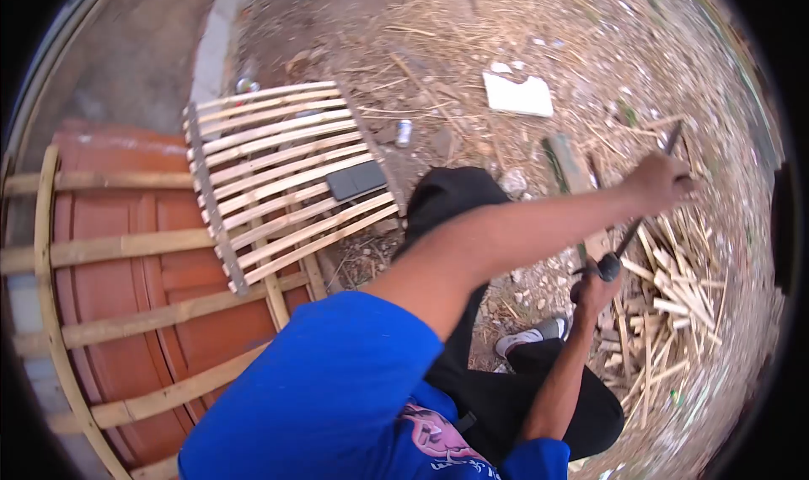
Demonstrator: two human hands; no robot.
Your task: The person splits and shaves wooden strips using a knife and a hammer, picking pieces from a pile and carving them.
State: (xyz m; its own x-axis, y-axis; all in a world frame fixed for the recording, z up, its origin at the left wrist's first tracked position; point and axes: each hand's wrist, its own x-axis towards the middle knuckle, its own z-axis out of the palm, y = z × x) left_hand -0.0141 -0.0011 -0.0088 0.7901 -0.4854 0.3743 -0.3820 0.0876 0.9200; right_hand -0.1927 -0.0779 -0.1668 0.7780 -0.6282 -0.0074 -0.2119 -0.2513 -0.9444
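My right hand [597, 293] is closed around the black handle of a long knife [628, 240]. The narrow dark blade points up and away from me. Farther along the blade, my left hand [660, 185] is closed with curled fingers, and the blade shows on both sides of it. Some blur hides exactly how the left fingers touch it. Below and right of the hands lies a pile of split wood strips [674, 290] on the ground.
A slatted wooden rack [286, 155] with a dark phone-like slab [356, 181] on it stands left. Beside it, a bamboo lattice [152, 244] lies over a reddish-brown panelled door [109, 311]. A white board [518, 94] and a can [404, 133] lie on the straw-strewn ground.
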